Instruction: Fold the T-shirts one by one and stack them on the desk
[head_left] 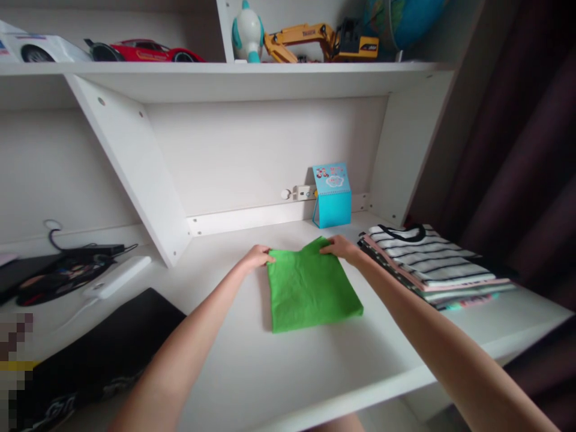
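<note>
A folded green cloth (312,288) lies on the white desk (234,384), roughly square, with its far edge slightly raised between my hands. My left hand (258,257) is closed on its far left corner. At the far right corner, my right hand (338,246) pinches the fabric between thumb and fingers. Whether the cloth is a shirt cannot be made out from this side. To the right sits a stack of folded clothes (432,258), with a black-and-white striped shirt on top.
A blue desk calendar (333,207) stands behind the cloth, beside a wall socket (306,192). At left lie a black garment (103,354), a white power strip (119,279) and dark items. Overhead, a shelf (270,75) carries toy cars, a toy excavator (324,42) and a globe (405,21).
</note>
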{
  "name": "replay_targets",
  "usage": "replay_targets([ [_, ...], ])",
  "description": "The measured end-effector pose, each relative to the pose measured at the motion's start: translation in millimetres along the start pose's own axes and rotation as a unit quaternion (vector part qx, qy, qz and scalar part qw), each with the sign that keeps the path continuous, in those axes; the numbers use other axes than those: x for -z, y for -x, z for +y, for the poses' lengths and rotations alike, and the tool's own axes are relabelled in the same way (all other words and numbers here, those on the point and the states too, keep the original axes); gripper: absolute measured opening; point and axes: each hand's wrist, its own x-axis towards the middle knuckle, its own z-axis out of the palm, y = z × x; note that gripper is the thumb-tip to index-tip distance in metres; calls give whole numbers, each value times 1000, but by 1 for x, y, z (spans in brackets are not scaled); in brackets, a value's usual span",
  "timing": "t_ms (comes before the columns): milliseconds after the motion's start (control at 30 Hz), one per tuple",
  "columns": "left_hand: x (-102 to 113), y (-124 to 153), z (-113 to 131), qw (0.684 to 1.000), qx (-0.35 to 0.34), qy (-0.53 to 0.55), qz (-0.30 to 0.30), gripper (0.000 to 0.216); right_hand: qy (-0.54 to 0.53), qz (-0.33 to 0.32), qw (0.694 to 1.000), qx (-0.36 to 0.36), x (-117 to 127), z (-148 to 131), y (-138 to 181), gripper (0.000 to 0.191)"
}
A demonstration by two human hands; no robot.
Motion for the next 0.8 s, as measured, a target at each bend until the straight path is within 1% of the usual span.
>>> replay_targets([
  [33,7,2,12,1000,-19,14,4,24,-10,32,999,25,11,-9,3,18],
  [100,24,11,36,994,-87,47,38,31,-28,104,991,77,34,-27,17,14],
  [167,43,24,55,977,-184,74,78,31,-39,165,974,150,54,-42,47,14],
  [200,52,32,61,966,-230,79,87,28,-39,182,963,195,61,-48,67,14],
  [233,60,40,63,957,-267,74,83,24,-27,187,949,253,65,-53,89,12],
  [267,67,47,63,954,-289,56,63,20,-3,168,940,296,67,-57,111,10],
  [300,73,54,59,956,-292,25,23,17,31,113,940,319,67,-59,131,10],
  [333,76,59,53,959,-280,-19,-27,15,63,31,942,330,65,-60,149,12],
  [367,77,64,47,962,-253,-77,-75,17,86,-64,941,320,63,-60,163,15],
  [400,75,69,40,960,-216,-141,-111,23,98,-150,937,301,61,-57,171,18],
  [433,70,74,35,954,-181,-203,-129,30,100,-205,932,281,58,-52,174,21],
  [467,62,80,31,945,-159,-254,-130,36,97,-219,934,265,54,-46,172,23],
  [500,52,87,29,938,-155,-286,-125,40,96,-196,942,257,50,-38,164,25],
  [533,39,96,30,932,-170,-296,-124,41,104,-154,949,254,45,-29,154,27],
  [567,24,107,33,925,-201,-291,-138,39,120,-114,953,254,39,-18,143,29],
  [600,10,118,36,918,-234,-273,-168,38,140,-90,953,254,32,-8,131,31],
  [667,-16,141,43,898,-268,-255,-238,38,178,-97,948,246,19,10,116,33],
  [700,-25,151,43,889,-275,-259,-258,38,191,-107,946,238,13,16,114,34],
  [733,-31,158,42,883,-278,-272,-263,37,200,-111,946,229,8,20,116,34],
  [800,-34,164,34,879,-272,-315,-233,36,220,-92,948,210,1,20,132,32],
])
